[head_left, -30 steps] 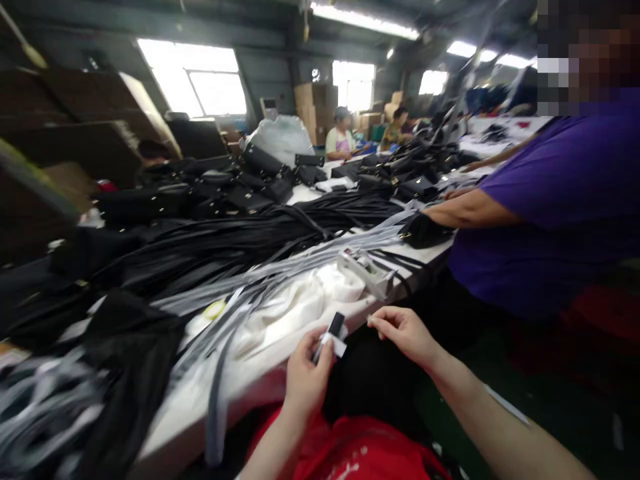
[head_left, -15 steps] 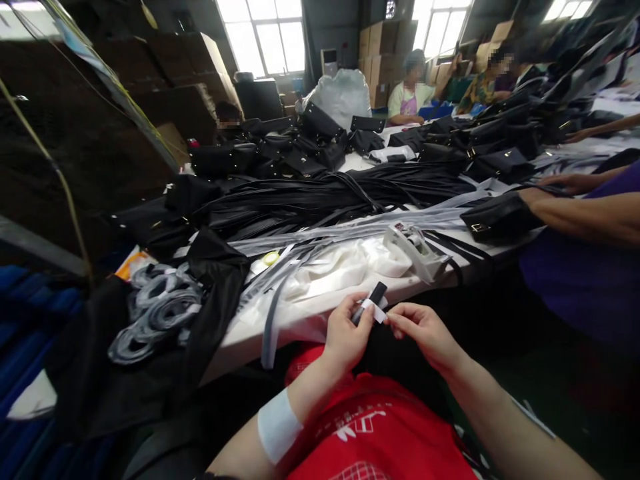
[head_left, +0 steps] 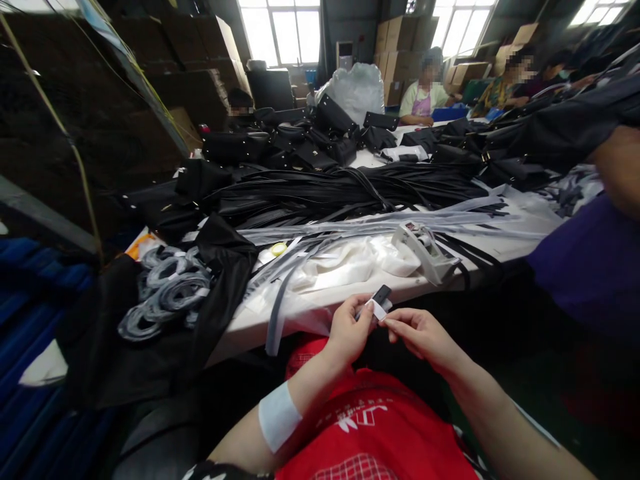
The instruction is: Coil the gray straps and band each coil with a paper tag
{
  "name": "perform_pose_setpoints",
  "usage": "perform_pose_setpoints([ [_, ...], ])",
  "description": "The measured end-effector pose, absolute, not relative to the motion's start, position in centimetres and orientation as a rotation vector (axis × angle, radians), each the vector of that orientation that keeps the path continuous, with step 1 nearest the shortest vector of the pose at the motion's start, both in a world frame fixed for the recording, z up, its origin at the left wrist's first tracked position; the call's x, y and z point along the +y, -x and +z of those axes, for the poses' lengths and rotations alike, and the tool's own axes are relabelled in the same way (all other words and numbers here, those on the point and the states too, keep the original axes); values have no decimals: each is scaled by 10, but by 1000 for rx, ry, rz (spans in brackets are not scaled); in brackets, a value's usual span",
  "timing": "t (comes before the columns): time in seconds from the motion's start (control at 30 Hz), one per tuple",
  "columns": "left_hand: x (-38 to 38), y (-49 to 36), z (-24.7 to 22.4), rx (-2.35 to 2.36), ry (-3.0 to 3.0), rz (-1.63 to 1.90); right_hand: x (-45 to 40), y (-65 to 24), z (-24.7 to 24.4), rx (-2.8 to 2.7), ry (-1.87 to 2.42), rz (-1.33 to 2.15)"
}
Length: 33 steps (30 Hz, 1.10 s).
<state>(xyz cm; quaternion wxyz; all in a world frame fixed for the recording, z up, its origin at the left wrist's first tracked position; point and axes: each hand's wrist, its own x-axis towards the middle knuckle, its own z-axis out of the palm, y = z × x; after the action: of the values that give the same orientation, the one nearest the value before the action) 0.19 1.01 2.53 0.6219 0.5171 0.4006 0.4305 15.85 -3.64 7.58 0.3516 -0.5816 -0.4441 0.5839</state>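
Observation:
My left hand is closed on a small black strap piece, held at a slant in front of the table's near edge. Around that piece lies a white strip, partly under my left thumb. My right hand pinches the free end of the white strip between thumb and fingers, just right of my left hand. Both hands are above my red apron.
Clear plastic film and a tape dispenser lie on the white table. Behind are black straps and black bags. Coiled strips sit left. A co-worker's arm is at right.
The view has shifted slightly, so the table scene sits further right. The co-worker at right has lifted a black bag from the table edge. My hands keep nearly the same hold.

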Motion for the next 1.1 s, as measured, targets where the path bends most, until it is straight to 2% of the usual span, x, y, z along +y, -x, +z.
perform_pose_setpoints([
  [0.37, 12, 1, 42, 971, -1089, 962, -34, -159, 64, -1208, 1544, 1436],
  [0.57, 7, 1, 35, 952, -1090, 1027, -32, -157, 58, -1253, 1559, 1413],
  [0.83, -11, 4, 46, 993, -1556, 1174, -29, -140, 50, -1250, 1630, 1211],
  [1.1, -31, 9, 58, 964, -1702, 1268, -34, -151, 23, -1157, 1654, 1268],
])
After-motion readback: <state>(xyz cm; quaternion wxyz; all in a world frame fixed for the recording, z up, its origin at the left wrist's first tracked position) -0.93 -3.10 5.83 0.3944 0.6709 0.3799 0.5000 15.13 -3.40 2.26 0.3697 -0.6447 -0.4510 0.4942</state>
